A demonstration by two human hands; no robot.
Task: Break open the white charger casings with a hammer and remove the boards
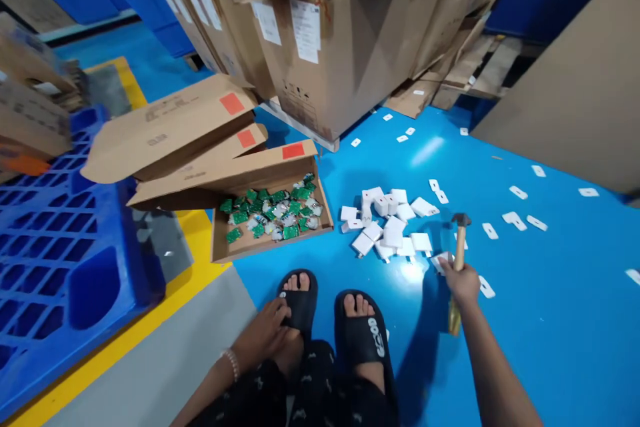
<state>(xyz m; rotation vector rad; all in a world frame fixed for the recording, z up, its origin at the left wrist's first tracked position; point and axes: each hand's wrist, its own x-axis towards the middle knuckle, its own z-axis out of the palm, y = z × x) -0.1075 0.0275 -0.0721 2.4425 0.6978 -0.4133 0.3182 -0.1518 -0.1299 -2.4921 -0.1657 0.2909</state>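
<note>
Grips hammer point(459, 252) by its wooden handle in right hand point(463, 283), lower right of frame; fingers wrapped closed around handle, dark head toward top of frame. Rests left hand point(270, 330) by left slipper point(307, 317), bottom centre; fingers loosely bent, with nothing visible in grasp. Left of hammer, near centre: heap of white casings point(393, 235) on blue floor point(540, 280). Further left: open cardboard box point(220, 247) with green circuit boards point(290, 232) inside. Across right side: loose white plates point(519, 193), scattered. At left edge: blue pallet point(137, 260). At top centre: large cartons point(345, 67), stacked.
</note>
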